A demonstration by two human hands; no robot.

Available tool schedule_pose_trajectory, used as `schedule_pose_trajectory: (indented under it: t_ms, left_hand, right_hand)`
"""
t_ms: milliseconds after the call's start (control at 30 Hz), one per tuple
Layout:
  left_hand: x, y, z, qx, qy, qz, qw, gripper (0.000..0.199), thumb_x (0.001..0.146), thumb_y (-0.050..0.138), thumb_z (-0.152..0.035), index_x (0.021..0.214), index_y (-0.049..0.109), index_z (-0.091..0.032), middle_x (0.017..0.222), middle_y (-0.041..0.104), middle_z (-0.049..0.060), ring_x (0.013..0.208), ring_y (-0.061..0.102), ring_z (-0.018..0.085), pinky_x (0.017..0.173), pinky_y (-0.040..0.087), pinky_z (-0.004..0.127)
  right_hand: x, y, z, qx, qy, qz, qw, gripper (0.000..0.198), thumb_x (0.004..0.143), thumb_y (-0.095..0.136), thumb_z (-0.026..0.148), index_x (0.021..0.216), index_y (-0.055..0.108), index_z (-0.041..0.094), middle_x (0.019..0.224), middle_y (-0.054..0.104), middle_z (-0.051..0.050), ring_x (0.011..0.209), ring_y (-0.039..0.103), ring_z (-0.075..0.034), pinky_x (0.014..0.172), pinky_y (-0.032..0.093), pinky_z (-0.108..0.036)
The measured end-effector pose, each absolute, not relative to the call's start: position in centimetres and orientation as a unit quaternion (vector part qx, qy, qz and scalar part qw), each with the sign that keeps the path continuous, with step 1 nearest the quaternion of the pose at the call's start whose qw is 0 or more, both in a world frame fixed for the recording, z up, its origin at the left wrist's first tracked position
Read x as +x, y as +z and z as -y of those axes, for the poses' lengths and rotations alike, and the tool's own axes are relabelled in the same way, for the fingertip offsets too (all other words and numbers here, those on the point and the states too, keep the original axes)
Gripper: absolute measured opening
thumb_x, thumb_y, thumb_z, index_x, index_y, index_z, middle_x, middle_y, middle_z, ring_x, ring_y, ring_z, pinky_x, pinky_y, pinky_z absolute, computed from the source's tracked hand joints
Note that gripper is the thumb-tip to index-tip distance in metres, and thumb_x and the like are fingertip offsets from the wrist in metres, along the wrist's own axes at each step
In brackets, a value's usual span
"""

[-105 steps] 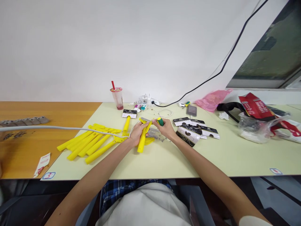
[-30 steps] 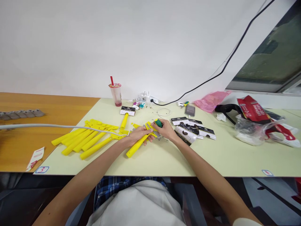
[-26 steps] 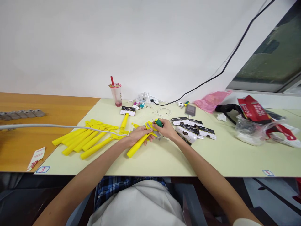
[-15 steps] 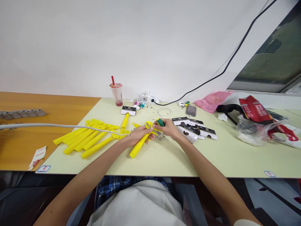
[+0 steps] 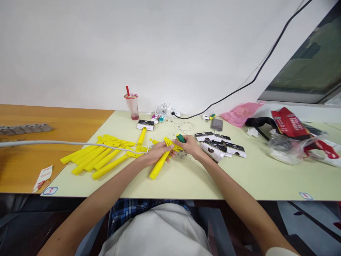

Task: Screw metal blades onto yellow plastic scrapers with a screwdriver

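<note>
My left hand (image 5: 157,153) is closed around the head of a yellow scraper (image 5: 160,167), whose handle slants down toward me. In my right hand (image 5: 191,146) is a screwdriver with a green handle (image 5: 180,138), held against the scraper's head; its tip is hidden. Small metal screws (image 5: 181,155) lie scattered on the table just beyond the hands. Several more yellow scrapers (image 5: 92,160) are heaped to the left. Farther back lies one yellow scraper (image 5: 142,136) with a black-and-white card (image 5: 145,124) at its head.
Black-and-white packaging cards (image 5: 215,149) lie right of my hand. A plastic cup (image 5: 132,108) with a red straw stands at the back. A white cable (image 5: 66,142) crosses from the left to my left wrist. Plastic bags (image 5: 283,149) sit at the far right.
The scraper has turned slightly in my left hand, its handle end shifting a little right. Its blade shows less now. My right hand still holds the screwdriver at its head.
</note>
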State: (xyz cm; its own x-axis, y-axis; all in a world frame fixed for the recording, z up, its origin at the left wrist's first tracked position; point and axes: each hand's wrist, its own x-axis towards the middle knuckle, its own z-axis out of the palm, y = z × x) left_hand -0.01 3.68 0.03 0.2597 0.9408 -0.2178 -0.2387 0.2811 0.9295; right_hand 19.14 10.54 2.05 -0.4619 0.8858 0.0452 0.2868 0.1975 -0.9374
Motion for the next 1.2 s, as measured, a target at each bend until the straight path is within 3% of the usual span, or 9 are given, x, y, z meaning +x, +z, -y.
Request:
schedule_pose_trajectory:
  t_ms: [267, 600, 867, 1200]
  left_hand:
    - [-0.2, -0.1, -3.9, 0.415, 0.447, -0.401, 0.684, 0.038, 0.098, 0.084, -0.042, 0.115, 0.067, -0.012, 0.106, 0.082, 0.018, 0.075, 0.076, 0.018, 0.048, 0.057, 0.024]
    - [0.0, -0.8, -4.0, 0.405, 0.459, -0.386, 0.69, 0.033, 0.102, 0.079, -0.04, 0.112, 0.069, -0.01, 0.108, 0.081, 0.022, 0.086, 0.081, 0.025, 0.052, 0.063, 0.028]
    - [-0.1, -0.3, -3.9, 0.401, 0.47, -0.332, 0.713, 0.031, 0.109, 0.069, -0.038, 0.116, 0.074, -0.008, 0.114, 0.081, 0.026, 0.1, 0.082, 0.03, 0.067, 0.067, 0.033]
    - [0.1, -0.8, -3.9, 0.406, 0.471, -0.355, 0.698, 0.027, 0.101, 0.081, -0.033, 0.105, 0.075, -0.007, 0.12, 0.08, 0.027, 0.098, 0.081, 0.028, 0.064, 0.067, 0.031]
  right_hand:
    - [18.9, 2.1, -10.2, -0.419, 0.508, 0.656, 0.369, 0.059, 0.067, 0.093, 0.068, 0.087, 0.08, 0.014, 0.062, 0.051, 0.003, 0.053, 0.035, -0.01, 0.046, 0.026, -0.028]
    - [18.8, 2.3, -10.0, -0.404, 0.555, 0.622, 0.376, 0.05, 0.065, 0.098, 0.058, 0.08, 0.078, 0.015, 0.065, 0.057, 0.001, 0.05, 0.035, -0.008, 0.042, 0.022, -0.026]
    - [18.9, 2.6, -10.1, -0.406, 0.572, 0.578, 0.416, 0.051, 0.059, 0.101, 0.057, 0.074, 0.075, 0.016, 0.075, 0.065, -0.003, 0.055, 0.041, -0.009, 0.041, 0.024, -0.026]
    - [19.8, 3.4, -10.4, -0.41, 0.504, 0.677, 0.346, 0.058, 0.065, 0.096, 0.067, 0.084, 0.081, 0.015, 0.059, 0.05, 0.004, 0.052, 0.031, -0.009, 0.046, 0.02, -0.028]
